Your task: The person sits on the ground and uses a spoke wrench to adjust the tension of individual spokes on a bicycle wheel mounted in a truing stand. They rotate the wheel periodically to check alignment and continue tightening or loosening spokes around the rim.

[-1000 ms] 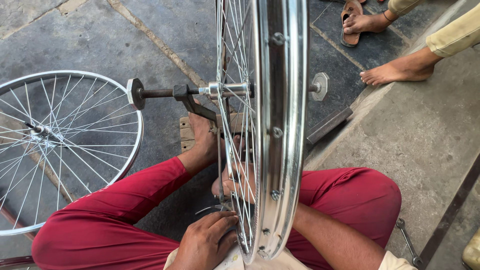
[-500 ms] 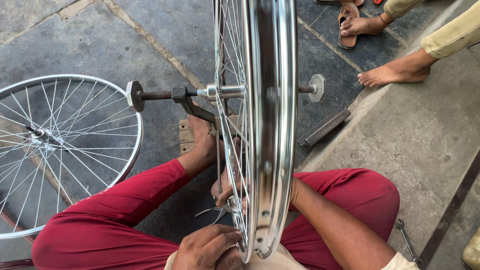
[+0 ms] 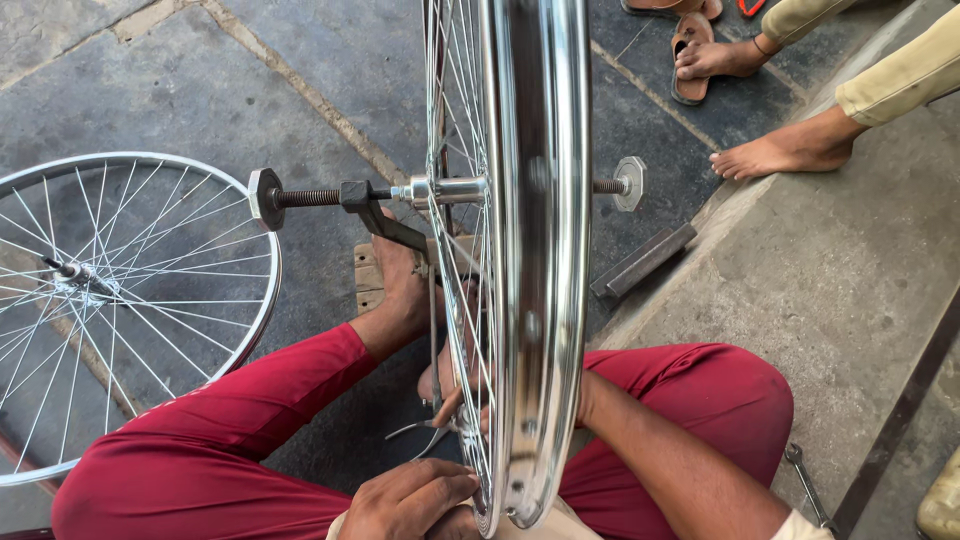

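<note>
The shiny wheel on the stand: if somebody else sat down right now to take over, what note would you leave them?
Left hand: resting against the near rim of the upright wheel, empty as far as I can see.
Right hand: reaching in behind the spokes, mostly hidden; I cannot tell if it holds anything.
The wheel sits on a threaded axle in the stand, between the red-trousered knees.
A second wheel lies flat on the floor to the left. A spanner lies on the right.
How much is done or left is unclear.

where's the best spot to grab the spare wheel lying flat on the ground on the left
Take the spare wheel by its near rim arc, coming from above on the side beside the red-trousered leg. It lies flat with the rim bare, while the thin spokes and central hub offer a poor grip.
</note>
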